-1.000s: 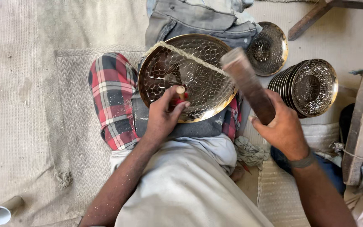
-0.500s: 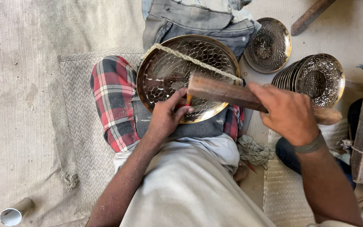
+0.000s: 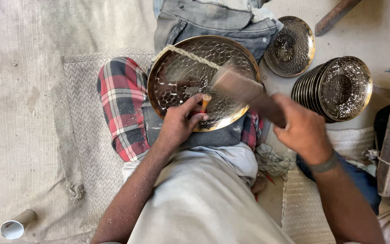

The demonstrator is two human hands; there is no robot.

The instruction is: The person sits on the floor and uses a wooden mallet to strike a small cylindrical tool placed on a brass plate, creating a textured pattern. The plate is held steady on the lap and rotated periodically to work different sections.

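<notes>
Brass gleams under the left hand [image 3: 179, 124], whose fingers pinch a short punch [image 3: 205, 102] upright on the large hammered plate [image 3: 202, 81] resting in the person's lap. Just beside it, the right hand [image 3: 302, 131] is wrapped tight round a wooden mallet [image 3: 244, 90], blurred, its head over the punch. A cord [image 3: 190, 55] crosses the plate's upper part. Checked cloth [image 3: 122, 106] lies under the plate's left edge. Further right stand a stack of small plates [image 3: 339, 88] and one single plate [image 3: 290, 45]; a cup [image 3: 16, 224] lies well apart on the mat.
</notes>
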